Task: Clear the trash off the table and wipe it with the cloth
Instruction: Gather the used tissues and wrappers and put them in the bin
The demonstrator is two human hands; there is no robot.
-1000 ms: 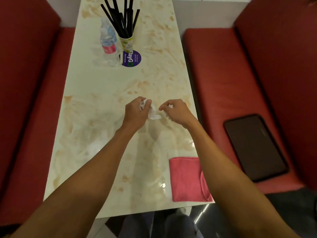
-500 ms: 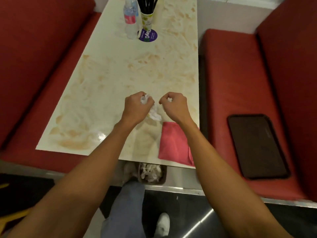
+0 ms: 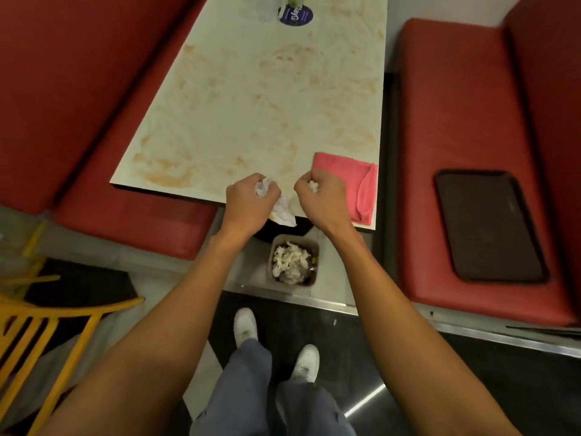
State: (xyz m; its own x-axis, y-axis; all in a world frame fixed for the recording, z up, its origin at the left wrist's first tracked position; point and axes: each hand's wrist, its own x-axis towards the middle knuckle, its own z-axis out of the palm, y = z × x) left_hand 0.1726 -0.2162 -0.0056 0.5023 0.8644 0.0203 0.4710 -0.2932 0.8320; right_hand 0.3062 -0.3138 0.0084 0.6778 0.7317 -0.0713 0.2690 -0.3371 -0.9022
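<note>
My left hand [image 3: 250, 204] is closed around crumpled white tissue [image 3: 283, 209], part of which hangs below the fist at the table's near edge. My right hand [image 3: 323, 199] is closed on a smaller white tissue scrap [image 3: 313, 186]. Both fists hover over the near edge of the stained cream table [image 3: 267, 99]. A folded pink cloth [image 3: 349, 180] lies at the table's near right corner, just right of my right hand. On the floor below stands a small bin [image 3: 294, 259], filled with white tissue.
Red bench seats flank the table, and a dark tray [image 3: 490, 225] rests on the right bench [image 3: 456, 121]. A purple coaster [image 3: 295, 14] lies at the table's far end. A yellow chair [image 3: 47, 322] stands at the left. My legs and white shoes are below.
Both hands have drawn back from the table's middle to its near edge while holding the tissue. The view has tilted down, bringing the floor bin and my feet into sight.
</note>
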